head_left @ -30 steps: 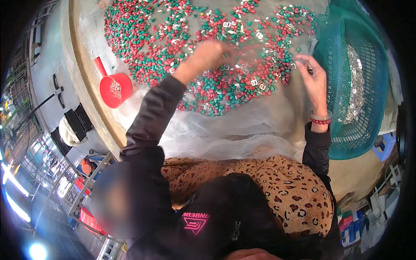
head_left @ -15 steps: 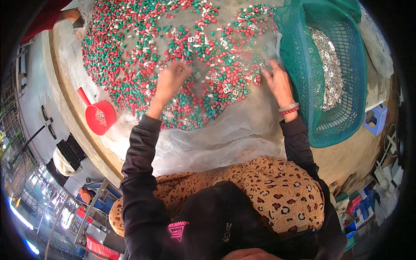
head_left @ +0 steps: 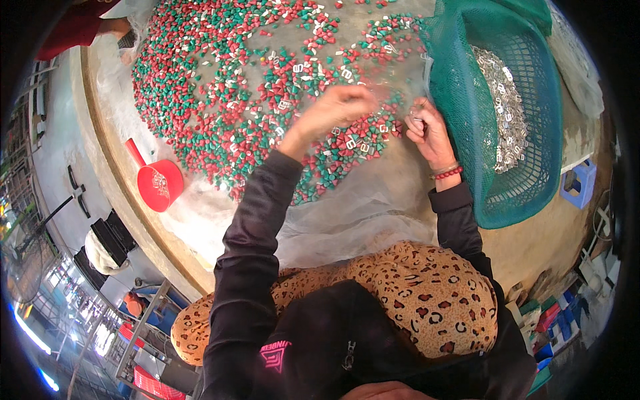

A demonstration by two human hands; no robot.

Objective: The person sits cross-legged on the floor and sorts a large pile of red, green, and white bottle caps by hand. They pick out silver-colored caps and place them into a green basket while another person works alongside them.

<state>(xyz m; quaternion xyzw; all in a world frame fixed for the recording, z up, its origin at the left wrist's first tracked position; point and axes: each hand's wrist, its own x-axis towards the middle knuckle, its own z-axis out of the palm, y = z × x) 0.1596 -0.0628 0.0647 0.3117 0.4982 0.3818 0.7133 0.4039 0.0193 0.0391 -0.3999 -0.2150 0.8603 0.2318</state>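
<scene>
My left hand point(head_left: 337, 112) reaches over the spread of small red, green and white cone-shaped pieces point(head_left: 220, 107). Motion smears its fingers, so their grip is hidden. Beside the mesh-lined basket, my right hand point(head_left: 432, 137) is closed, with a small silvery piece showing between its fingers. Several looped, silvery-white pieces point(head_left: 352, 142) lie among the cones between the two hands. More of these looped pieces point(head_left: 510, 117) are heaped inside the teal basket point(head_left: 527, 200), whose left side is covered by green netting point(head_left: 460, 113).
A red scoop point(head_left: 160, 187) holding some looped pieces stands left of the pile. Thin translucent sheeting point(head_left: 360, 220) lies along the near side. A raised rim point(head_left: 100, 140) borders the left. Another person's hand point(head_left: 119, 27) shows at top left. A blue stool point(head_left: 579, 183) stands far right.
My left hand has swept rightward across the cones toward my right hand. My right hand's fingers have curled in from a more open pose and now hold a small piece.
</scene>
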